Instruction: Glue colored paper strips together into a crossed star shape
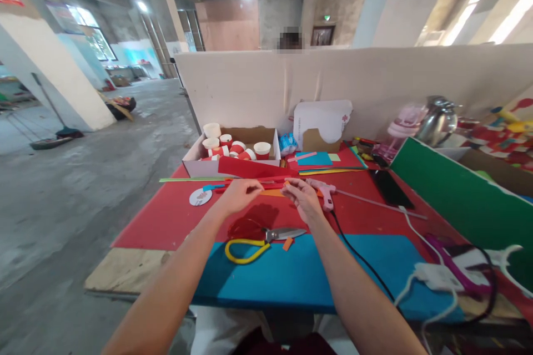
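My left hand [240, 195] is over the red sheet, thumb and fingertips pinched together; what they hold, if anything, is too small to make out. Facing it, my right hand [305, 198] pinches a small orange piece [286, 183] between its fingertips. An orange strip [272, 193] lies between the two hands. Just right of my right hand rests a pink glue gun [327, 191], with a long glue stick [375, 201] out of its back. Nearer to me are scissors [247, 258] with a yellow handle and an orange scrap [287, 244] by the blades.
Behind my hands stands a box [233, 168] of red-and-white paper cups. A white disc [200, 197] lies left. To the right are a phone [391, 188], a green board [458, 208], a power strip [437, 277] with cables and a steel jug [437, 122]. A white partition [353, 75] closes the back.
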A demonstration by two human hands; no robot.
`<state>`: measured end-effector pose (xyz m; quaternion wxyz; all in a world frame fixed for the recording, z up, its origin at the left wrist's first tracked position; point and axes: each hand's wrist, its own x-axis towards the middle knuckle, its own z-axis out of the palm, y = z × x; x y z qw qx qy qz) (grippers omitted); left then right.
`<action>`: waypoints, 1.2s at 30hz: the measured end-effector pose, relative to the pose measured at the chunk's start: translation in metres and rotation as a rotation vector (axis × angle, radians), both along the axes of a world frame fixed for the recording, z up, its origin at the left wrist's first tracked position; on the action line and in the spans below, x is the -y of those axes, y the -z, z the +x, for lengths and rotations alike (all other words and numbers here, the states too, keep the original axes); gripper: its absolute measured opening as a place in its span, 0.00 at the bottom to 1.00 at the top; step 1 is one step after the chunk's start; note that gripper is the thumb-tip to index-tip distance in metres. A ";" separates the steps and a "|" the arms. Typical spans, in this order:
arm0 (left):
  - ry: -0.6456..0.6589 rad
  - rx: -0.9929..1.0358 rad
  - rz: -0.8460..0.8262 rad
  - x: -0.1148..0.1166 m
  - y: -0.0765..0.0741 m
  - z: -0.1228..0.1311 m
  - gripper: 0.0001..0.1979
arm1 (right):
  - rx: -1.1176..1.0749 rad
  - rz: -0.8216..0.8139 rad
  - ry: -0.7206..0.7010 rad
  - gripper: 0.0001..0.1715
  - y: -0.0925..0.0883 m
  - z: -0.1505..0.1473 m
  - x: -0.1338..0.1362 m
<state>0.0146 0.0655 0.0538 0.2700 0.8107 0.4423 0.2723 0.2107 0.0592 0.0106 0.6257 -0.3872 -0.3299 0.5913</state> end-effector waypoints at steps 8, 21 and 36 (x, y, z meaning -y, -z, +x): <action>-0.095 0.649 -0.203 -0.024 0.041 0.033 0.15 | 0.191 0.104 0.020 0.16 0.006 -0.003 0.000; -0.029 0.624 -0.300 -0.013 0.042 0.036 0.14 | 0.466 0.245 -0.092 0.14 0.008 -0.007 0.000; -0.071 0.750 -0.434 -0.007 0.044 0.045 0.13 | 0.332 0.137 -0.151 0.17 0.004 -0.006 0.002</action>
